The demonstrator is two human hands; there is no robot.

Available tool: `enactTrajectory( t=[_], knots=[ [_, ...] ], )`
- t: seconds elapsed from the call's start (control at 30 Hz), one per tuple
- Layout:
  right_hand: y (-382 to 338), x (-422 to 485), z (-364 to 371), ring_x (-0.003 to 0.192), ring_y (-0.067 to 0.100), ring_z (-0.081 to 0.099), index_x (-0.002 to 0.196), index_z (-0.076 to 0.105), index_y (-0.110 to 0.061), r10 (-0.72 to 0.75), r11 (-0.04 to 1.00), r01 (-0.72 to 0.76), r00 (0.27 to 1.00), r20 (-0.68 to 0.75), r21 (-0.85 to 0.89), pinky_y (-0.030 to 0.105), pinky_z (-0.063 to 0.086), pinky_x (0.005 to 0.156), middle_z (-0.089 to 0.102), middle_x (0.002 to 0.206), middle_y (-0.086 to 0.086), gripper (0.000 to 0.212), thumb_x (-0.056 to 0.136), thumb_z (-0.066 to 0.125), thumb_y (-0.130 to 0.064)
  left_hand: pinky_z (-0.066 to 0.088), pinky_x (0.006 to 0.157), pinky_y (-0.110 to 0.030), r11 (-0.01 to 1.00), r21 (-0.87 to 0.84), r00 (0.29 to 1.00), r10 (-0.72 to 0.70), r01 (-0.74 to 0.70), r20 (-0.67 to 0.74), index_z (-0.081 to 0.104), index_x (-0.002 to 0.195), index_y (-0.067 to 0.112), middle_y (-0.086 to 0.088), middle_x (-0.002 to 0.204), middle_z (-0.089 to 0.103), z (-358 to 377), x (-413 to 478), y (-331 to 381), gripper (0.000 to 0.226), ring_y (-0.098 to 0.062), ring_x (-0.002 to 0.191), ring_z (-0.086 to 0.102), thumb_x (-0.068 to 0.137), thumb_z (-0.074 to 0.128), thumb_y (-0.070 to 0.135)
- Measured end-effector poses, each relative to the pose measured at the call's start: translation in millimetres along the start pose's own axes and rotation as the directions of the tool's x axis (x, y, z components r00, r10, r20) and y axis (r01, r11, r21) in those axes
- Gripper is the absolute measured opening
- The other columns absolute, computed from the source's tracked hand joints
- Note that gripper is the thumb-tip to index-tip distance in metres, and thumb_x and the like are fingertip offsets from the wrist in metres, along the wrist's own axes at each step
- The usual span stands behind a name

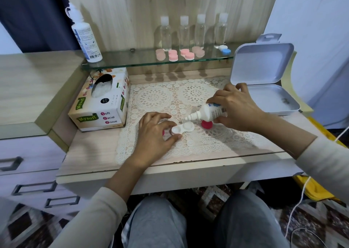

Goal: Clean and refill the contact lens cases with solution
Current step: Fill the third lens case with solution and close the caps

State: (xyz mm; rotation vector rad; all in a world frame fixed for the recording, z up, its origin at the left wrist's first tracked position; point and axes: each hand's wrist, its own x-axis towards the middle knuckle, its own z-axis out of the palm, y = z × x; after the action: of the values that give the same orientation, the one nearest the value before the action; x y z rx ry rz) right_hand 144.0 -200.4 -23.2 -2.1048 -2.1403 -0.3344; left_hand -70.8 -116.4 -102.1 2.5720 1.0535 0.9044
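A white contact lens case (182,128) lies open on the lace mat (188,143). My left hand (156,136) pinches its left well between thumb and fingers. My right hand (236,108) grips a small white solution bottle (209,112), tilted with its nozzle pointing down-left just above the case's right well. A red cap (206,124) lies on the mat under the bottle. Another red cap peeks out under my left hand.
A tissue box (102,106) stands left of the mat. An open white tin (264,89) sits at the right. On the glass shelf (132,58) stand a large solution bottle (86,34), several clear bottles (166,32) and several pink and blue lens cases (173,55).
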Motion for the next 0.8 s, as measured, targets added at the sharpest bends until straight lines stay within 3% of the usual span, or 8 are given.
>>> enactTrajectory(
  t=[0.2,0.33,0.4,0.47,0.53,0.63,0.73,0.8],
  knots=[
    [-4.9,-1.6,1.2,0.097,0.018,0.045,0.121,0.056,-0.016,0.178,0.940,-0.169,0.984,-0.002,0.297,0.032,0.024,0.086,0.060,0.104,-0.001,0.052,0.075,0.073,-0.035,0.039,0.093,-0.041,0.999,-0.041,1.000,-0.011,0.011,-0.017,0.068,0.105,0.018,0.002,0.115,0.061,-3.1,-0.2,2.7,0.042,-0.019,0.111,0.043,0.069,0.076,0.039],
    [-12.4,-5.9,1.5,0.089,0.019,0.054,0.115,0.059,-0.010,0.270,0.757,-0.207,0.963,-0.007,0.619,0.031,0.042,0.081,0.063,0.100,0.003,0.048,0.072,0.077,-0.024,0.035,0.101,-0.037,0.993,-0.114,0.998,-0.035,0.029,-0.052,0.065,0.109,0.016,0.000,0.112,0.060,-6.1,-0.4,4.3,0.043,-0.018,0.110,0.046,0.073,0.073,0.038],
    [-17.9,-9.3,1.5,0.087,0.019,0.057,0.110,0.059,-0.011,0.302,0.625,-0.206,0.953,0.010,0.753,0.028,0.046,0.076,0.062,0.095,0.001,0.044,0.071,0.078,-0.019,0.025,0.108,-0.033,0.990,-0.135,0.997,-0.046,0.037,-0.061,0.064,0.110,0.015,0.000,0.111,0.060,-9.9,-0.3,7.7,0.045,-0.014,0.110,0.047,0.076,0.063,0.044],
    [-24.1,-13.8,3.7,0.087,0.021,0.062,0.102,0.058,-0.013,0.320,0.475,-0.193,0.947,0.036,0.858,0.030,0.051,0.080,0.064,0.093,0.001,0.039,0.070,0.078,-0.014,0.028,0.104,-0.028,0.988,-0.149,0.994,-0.058,0.043,-0.097,0.065,0.110,0.013,-0.002,0.112,0.060,-16.5,1.1,10.6,0.037,-0.013,0.109,0.046,0.082,0.058,0.037],
    [-29.5,-18.7,10.3,0.089,0.021,0.064,0.098,0.057,-0.014,0.322,0.401,-0.182,0.945,0.048,0.898,0.033,0.053,0.082,0.066,0.093,0.001,0.037,0.069,0.079,-0.012,0.025,0.098,-0.017,0.988,-0.137,0.987,-0.085,0.066,-0.136,0.064,0.113,0.010,-0.005,0.118,0.058,-24.4,3.1,9.3,0.027,-0.019,0.114,0.044,0.088,0.056,0.012],
    [-36.2,-24.7,23.6,0.091,0.021,0.065,0.102,0.059,-0.012,0.312,0.374,-0.176,0.948,0.055,0.911,0.032,0.053,0.082,0.067,0.097,0.005,0.041,0.067,0.080,-0.013,0.017,0.100,-0.015,0.991,-0.039,0.991,-0.128,0.127,-0.032,0.056,0.125,0.011,-0.005,0.134,0.047,-32.8,5.0,-3.6,0.049,-0.023,0.126,0.035,0.084,0.043,-0.013],
    [-39.9,-27.9,32.8,0.092,0.020,0.064,0.103,0.058,-0.012,0.316,0.343,-0.182,0.946,0.069,0.921,0.026,0.052,0.080,0.067,0.098,0.006,0.042,0.067,0.080,-0.012,0.023,0.103,-0.022,0.991,0.023,0.984,-0.133,0.131,0.118,0.056,0.125,0.012,-0.006,0.134,0.049,-34.2,4.0,-18.0,0.049,-0.023,0.126,0.038,0.085,0.044,-0.013],
    [-41.3,-28.8,34.8,0.092,0.018,0.064,0.103,0.058,-0.013,0.313,0.327,-0.177,0.947,0.071,0.928,0.022,0.051,0.079,0.067,0.099,0.005,0.042,0.067,0.080,-0.013,0.032,0.099,-0.024,0.991,0.004,0.984,-0.134,0.134,0.119,0.063,0.117,0.011,-0.007,0.124,0.056,-35.1,3.1,-21.7,0.040,-0.023,0.118,0.046,0.085,0.049,-0.009]
  ],
)
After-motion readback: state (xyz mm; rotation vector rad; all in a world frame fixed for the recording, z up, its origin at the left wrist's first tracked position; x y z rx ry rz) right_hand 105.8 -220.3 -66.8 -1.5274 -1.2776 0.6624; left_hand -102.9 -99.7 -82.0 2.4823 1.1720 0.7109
